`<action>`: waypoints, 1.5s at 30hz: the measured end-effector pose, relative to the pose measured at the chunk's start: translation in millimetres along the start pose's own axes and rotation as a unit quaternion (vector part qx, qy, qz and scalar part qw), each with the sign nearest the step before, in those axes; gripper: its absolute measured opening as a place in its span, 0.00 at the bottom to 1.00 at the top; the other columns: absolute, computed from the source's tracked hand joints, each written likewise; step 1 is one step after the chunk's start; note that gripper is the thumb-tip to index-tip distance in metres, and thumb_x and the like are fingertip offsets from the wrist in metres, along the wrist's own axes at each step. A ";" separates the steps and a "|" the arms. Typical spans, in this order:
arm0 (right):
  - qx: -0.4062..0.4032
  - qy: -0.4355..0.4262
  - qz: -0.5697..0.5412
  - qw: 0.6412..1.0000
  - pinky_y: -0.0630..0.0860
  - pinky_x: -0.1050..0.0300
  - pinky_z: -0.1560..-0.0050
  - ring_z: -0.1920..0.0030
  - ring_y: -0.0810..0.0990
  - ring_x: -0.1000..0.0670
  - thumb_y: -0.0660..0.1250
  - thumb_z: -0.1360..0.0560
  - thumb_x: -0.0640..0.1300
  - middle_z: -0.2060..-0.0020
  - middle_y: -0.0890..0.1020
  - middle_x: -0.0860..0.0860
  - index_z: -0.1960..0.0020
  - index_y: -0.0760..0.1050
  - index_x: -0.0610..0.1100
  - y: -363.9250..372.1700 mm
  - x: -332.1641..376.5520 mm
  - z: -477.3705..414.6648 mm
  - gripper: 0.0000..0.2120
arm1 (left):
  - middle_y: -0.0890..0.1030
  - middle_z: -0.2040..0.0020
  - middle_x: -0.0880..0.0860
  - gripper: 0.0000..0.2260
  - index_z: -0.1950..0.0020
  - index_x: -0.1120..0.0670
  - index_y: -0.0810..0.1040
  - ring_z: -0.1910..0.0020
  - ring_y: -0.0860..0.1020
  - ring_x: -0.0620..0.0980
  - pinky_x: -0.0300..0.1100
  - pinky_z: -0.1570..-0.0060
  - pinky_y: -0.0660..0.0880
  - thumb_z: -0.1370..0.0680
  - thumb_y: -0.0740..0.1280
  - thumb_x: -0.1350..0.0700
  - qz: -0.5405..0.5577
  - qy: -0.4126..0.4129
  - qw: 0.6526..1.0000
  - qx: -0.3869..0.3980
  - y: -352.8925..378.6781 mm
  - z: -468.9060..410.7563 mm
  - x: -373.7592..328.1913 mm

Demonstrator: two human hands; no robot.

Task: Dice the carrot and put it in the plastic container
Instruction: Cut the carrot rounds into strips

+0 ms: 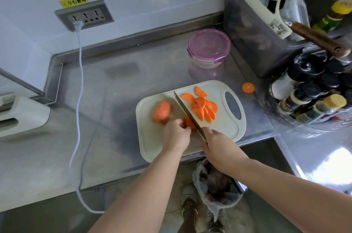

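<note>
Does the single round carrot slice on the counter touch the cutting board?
Apart. The head view shows bare counter between the round carrot slice and the cutting board.

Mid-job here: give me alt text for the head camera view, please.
A person's right grip holds a knife over a carrot piece that the left grip steadies on a cutting board. Half-round slices lie right of the blade, a thick chunk left. The lidded plastic container sits behind the board.
</note>
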State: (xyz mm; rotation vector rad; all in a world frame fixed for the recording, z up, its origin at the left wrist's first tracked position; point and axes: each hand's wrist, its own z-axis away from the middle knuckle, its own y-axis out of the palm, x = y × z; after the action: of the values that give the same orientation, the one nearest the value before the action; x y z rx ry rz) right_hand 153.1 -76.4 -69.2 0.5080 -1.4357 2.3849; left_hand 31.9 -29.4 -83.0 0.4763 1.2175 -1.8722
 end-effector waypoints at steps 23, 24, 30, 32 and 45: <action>0.038 0.011 0.022 0.999 0.73 0.57 0.63 0.63 0.75 0.51 0.53 0.17 0.45 0.61 0.74 0.50 0.35 0.61 0.44 -17.3 -1.7 -17.8 0.12 | 0.84 0.49 0.55 0.10 0.42 0.58 0.80 0.51 0.82 0.55 0.51 0.44 0.78 0.23 0.68 0.60 0.084 -0.034 0.995 -0.042 7.4 -30.9 2.2; 0.044 0.016 0.025 0.999 0.71 0.59 0.67 0.66 0.74 0.52 0.53 0.17 0.45 0.64 0.72 0.50 0.34 0.60 0.45 -17.4 -1.2 -18.5 0.12 | 0.84 0.50 0.55 0.10 0.43 0.58 0.80 0.51 0.82 0.55 0.51 0.45 0.78 0.23 0.68 0.60 0.089 -0.036 0.995 -0.042 8.0 -30.8 2.0; 0.055 0.008 0.001 0.998 0.78 0.50 0.61 0.65 0.77 0.48 0.54 0.18 0.43 0.63 0.76 0.48 0.39 0.61 0.46 -12.7 1.6 -16.7 0.09 | 0.84 0.53 0.54 0.06 0.49 0.55 0.81 0.53 0.83 0.55 0.53 0.47 0.79 0.25 0.69 0.61 0.114 -0.049 0.992 -0.016 5.1 -31.2 9.1; 0.054 0.001 -0.001 0.999 0.79 0.49 0.61 0.63 0.80 0.46 0.54 0.19 0.43 0.62 0.77 0.47 0.41 0.61 0.46 -7.0 0.5 -10.4 0.07 | 0.84 0.54 0.54 0.05 0.54 0.51 0.80 0.54 0.83 0.56 0.53 0.47 0.79 0.25 0.69 0.60 0.104 -0.045 0.994 -0.012 3.9 -26.1 13.8; -0.131 0.073 -0.058 0.987 0.58 0.60 0.77 0.75 0.67 0.52 0.53 0.20 0.39 0.70 0.74 0.48 0.42 0.65 0.44 -43.3 -36.3 -4.7 0.08 | 0.80 0.63 0.48 0.08 0.55 0.51 0.76 0.63 0.82 0.48 0.43 0.58 0.80 0.23 0.66 0.64 0.139 -0.030 0.990 -0.006 -0.4 -9.2 11.6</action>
State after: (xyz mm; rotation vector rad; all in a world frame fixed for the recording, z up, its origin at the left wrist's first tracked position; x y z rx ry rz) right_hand 203.6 -55.6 -53.9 0.3328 -1.5752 2.0577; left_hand 23.7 -26.3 -95.0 0.5503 1.0632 -1.6298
